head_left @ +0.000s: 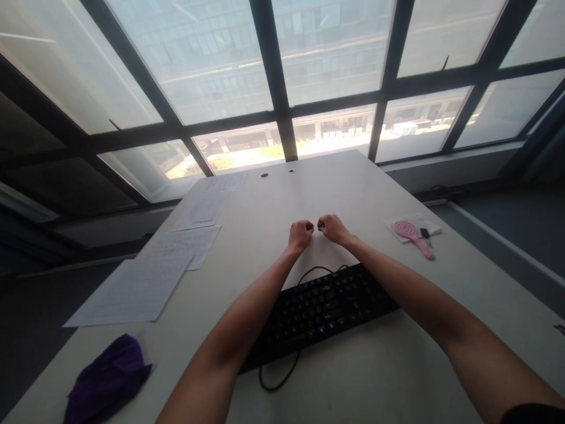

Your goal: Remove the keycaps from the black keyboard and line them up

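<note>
Both arms reach out over a black keyboard (pixel 326 303) that lies at a slant on the white table. Just beyond it, my left hand (pixel 302 235) is closed, its curled fingers facing right. A small gap separates it from my right hand (pixel 332 228), also closed with the fingers curled inward. Whatever either hand may hold is hidden or too small to make out. A thin black cable (pixel 315 268) loops out behind the keyboard, and another loop of cable (pixel 282 386) shows at its near edge. My forearms cover parts of both keyboard ends.
Several printed papers (pixel 132 288) lie along the left of the table (pixel 344 182). A purple cloth (pixel 108 380) is at the near left. On the right are a pink hairbrush (pixel 410 232), a white tissue or packet, and a small black item (pixel 424 232). Windows stand behind.
</note>
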{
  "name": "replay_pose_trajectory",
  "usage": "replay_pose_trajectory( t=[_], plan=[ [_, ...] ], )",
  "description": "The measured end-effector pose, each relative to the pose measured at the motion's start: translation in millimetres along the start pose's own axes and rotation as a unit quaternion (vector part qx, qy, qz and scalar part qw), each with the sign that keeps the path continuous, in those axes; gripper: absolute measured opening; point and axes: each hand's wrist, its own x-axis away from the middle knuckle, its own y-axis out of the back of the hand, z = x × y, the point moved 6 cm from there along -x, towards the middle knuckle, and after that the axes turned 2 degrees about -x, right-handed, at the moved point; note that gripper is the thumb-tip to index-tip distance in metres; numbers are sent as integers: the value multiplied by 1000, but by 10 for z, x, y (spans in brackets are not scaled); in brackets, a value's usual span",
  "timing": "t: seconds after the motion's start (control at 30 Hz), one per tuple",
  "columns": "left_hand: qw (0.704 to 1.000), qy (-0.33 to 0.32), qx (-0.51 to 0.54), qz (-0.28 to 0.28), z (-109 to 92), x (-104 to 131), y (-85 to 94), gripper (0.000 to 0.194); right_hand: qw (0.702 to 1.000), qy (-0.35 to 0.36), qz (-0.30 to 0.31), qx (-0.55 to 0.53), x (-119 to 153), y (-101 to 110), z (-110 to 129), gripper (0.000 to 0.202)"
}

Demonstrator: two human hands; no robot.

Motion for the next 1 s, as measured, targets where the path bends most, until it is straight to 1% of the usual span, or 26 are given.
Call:
replay_pose_trajectory(
  t=[0.07,0.13,0.2,0.27,0.37,0.47,0.6,0.7,0.83,1.0],
  plan=[
    [1000,-11,12,0,-151,216,63,17,1000,9,-16,-16,237,152,2,10],
    [999,-25,44,13,-324,499,83,16,998,24,-32,-50,551,297,-5,10],
    [993,-33,106,46,-480,796,49,15,989,48,-46,-133,895,416,-10,9],
    [986,-33,146,75,-595,1043,-7,14,978,57,-42,-196,1204,484,-21,9],
    [984,-30,147,99,-686,1253,-88,13,973,44,-33,-224,1503,533,-22,10],
    [985,-26,139,103,-710,1312,-139,15,973,40,-18,-225,1600,544,25,12],
    [988,-24,124,86,-688,1329,-144,16,973,43,6,-225,1608,519,67,12],
    [990,-29,118,79,-663,1347,-143,15,974,46,5,-222,1616,502,58,13],
    [990,-63,112,53,-673,1377,-132,12,978,57,1,-201,1625,486,43,13],
    [988,-99,112,31,-700,1415,-152,13,981,98,1,-168,1648,501,79,15]
  ],
)
